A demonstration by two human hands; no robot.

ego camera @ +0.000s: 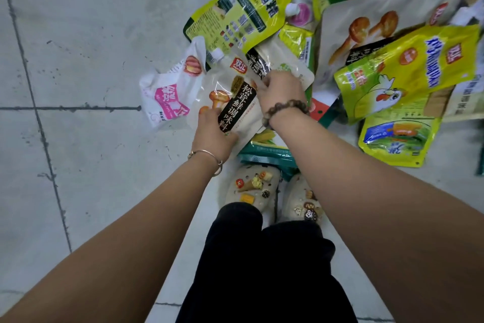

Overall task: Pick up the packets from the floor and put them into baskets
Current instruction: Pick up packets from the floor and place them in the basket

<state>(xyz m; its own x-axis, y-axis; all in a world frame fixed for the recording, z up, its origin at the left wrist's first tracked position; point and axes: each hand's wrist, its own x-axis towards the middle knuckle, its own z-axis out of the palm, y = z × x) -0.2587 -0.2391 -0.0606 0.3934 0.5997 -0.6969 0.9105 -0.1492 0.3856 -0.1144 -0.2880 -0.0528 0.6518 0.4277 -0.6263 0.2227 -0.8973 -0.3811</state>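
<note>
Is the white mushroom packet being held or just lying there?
Held. The left hand grips the mushroom packet, thumb on its front; the right hand pinches its upper edge.

Likely a shop or stockroom: a pale tiled floor [86, 42] with dark grout lines, strewn with many branded seasoning packets [398, 79], several designs repeated

I see even, bright light; glare on the glossy packets [408, 79]; soft blur; edges bend from the wide lens.
</note>
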